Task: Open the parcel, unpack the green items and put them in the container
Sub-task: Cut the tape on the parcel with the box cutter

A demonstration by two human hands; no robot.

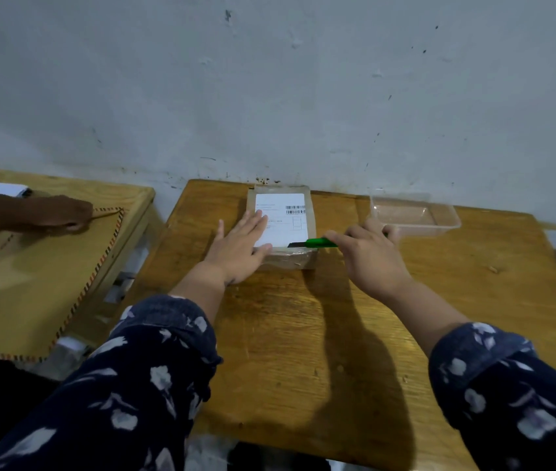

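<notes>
A parcel (283,229) wrapped in brown paper and glossy tape lies on the far side of a wooden table (303,334), its back edge close to the grey-white wall (269,79). A white shipping label (281,217) covers most of its top; two barcodes sit at the label's upper right and a small boxed outline lower down, but the printed lines are too small and blurred to read – no brand or address can be made out.

The left hand (240,244) lies flat on the parcel's left side, fingers spread and palm down, overlapping the label's left edge. The right hand (368,253) is curled around a green utility knife (314,243), pinching its handle; the dark blade points left and rests along the label's near edge at the parcel's front right. Both forearms wear dark sleeves with a pale floral print.

A clear plastic container (414,214) stands to the right of the parcel, near the wall, just behind the right hand – it looks empty.

On a neighbouring table (31,283) to the left, another person's hand (60,212) rests on a large brown envelope (48,263) with a striped border
</notes>
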